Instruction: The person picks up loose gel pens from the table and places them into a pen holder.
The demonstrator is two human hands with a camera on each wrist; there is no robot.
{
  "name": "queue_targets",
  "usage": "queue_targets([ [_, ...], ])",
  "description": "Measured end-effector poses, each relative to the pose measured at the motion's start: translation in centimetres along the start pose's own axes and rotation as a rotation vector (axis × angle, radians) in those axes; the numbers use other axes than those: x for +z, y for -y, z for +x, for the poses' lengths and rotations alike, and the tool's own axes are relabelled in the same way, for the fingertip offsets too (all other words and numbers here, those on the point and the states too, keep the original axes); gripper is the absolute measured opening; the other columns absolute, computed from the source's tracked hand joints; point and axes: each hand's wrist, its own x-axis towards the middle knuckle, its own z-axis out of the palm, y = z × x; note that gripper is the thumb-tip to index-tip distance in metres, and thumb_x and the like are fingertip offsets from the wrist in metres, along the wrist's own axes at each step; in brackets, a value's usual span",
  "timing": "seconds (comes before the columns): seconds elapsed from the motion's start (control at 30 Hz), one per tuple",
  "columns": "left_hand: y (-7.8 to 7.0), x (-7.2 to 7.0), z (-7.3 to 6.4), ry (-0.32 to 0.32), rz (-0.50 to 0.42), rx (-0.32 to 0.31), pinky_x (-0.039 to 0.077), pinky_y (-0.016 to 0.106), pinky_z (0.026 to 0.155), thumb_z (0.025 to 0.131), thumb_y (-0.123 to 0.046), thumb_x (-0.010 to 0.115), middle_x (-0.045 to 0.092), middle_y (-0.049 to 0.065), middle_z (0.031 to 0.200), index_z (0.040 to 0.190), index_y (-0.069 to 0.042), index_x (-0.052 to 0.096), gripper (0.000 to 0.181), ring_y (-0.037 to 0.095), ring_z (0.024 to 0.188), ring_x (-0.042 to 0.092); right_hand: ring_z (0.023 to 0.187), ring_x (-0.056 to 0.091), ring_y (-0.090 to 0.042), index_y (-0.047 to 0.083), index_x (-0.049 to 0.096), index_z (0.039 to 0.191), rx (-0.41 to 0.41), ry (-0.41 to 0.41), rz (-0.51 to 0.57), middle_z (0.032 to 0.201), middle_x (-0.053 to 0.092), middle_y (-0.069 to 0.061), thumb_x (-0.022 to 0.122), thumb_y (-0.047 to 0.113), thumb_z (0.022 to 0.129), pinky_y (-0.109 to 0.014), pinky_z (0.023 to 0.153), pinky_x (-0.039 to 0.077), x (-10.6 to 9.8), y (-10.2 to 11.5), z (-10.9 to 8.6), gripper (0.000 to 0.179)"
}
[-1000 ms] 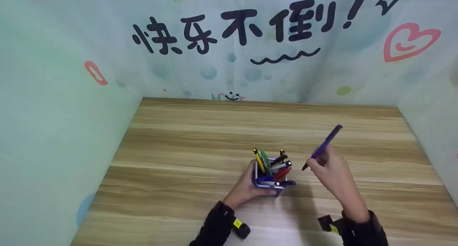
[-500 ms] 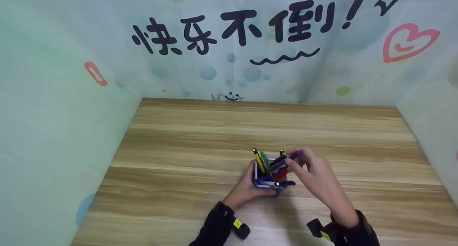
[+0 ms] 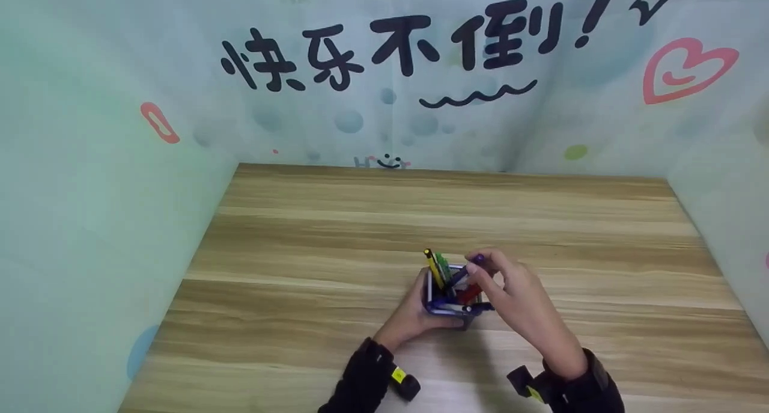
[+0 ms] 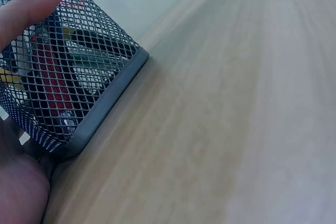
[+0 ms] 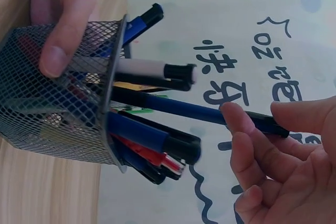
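Observation:
A dark metal-mesh pen holder [image 3: 465,321] stands on the table, full of pens. My left hand [image 3: 414,314] grips it from the left, the thumb across its near side. In the left wrist view the mesh pen holder [image 4: 100,59] shows its base edge at the tabletop. My right hand [image 3: 522,293] pinches a blue pen [image 5: 184,109] near its capped end between thumb and fingers. The pen's other end goes down past the holder's rim. Around it stick out a white pen [image 5: 142,69], a red pen [image 5: 139,151], and several blue, yellow and green ones.
A wood-grain table [image 3: 312,232] lies under both hands. Pale printed cloth walls [image 3: 336,124] enclose it at the back and both sides. A black wrist camera [image 3: 405,386] is strapped to the left arm, another [image 3: 522,380] to the right.
My right hand has moved left from beside the holder to over its opening, and the pen in it has swung down with one end inside. The left hand and the holder have stayed put.

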Motion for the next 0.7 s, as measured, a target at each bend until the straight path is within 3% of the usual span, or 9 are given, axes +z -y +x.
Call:
queue_targets([
  [0.23,2.4,-0.1,0.5,-0.007,0.014,0.022,0.033,0.031,0.109,0.065,-0.016,0.084,0.05,-0.008,0.131,0.134,-0.03,0.034,0.087,0.011,0.121,0.049,0.082,0.055,-0.018,0.007,0.066,0.103,-0.08,0.021,-0.121,0.083,0.066,-0.001,0.064,0.016,0.087,-0.037,0.077,0.045,1.4,-0.4,0.4,0.018],
  [0.4,2.4,-0.1,0.5,-0.014,0.03,0.022,0.032,0.032,0.109,0.064,-0.017,0.085,0.05,-0.007,0.132,0.135,-0.029,0.034,0.089,0.012,0.122,0.048,0.085,0.059,-0.023,0.004,0.066,0.098,-0.162,-0.087,-0.153,0.089,0.069,-0.005,0.065,0.013,0.085,-0.041,0.082,0.041,1.8,-0.6,0.5,0.016],
  [0.7,2.3,-0.2,0.5,-0.006,0.054,0.018,0.033,0.032,0.109,0.065,-0.009,0.083,0.049,0.001,0.134,0.139,-0.016,0.031,0.09,0.015,0.123,0.047,0.079,0.059,-0.017,0.004,0.064,0.093,-0.417,-0.321,-0.163,0.084,0.066,-0.004,0.067,0.006,0.082,-0.029,0.071,0.035,1.6,-0.3,0.5,0.011],
])
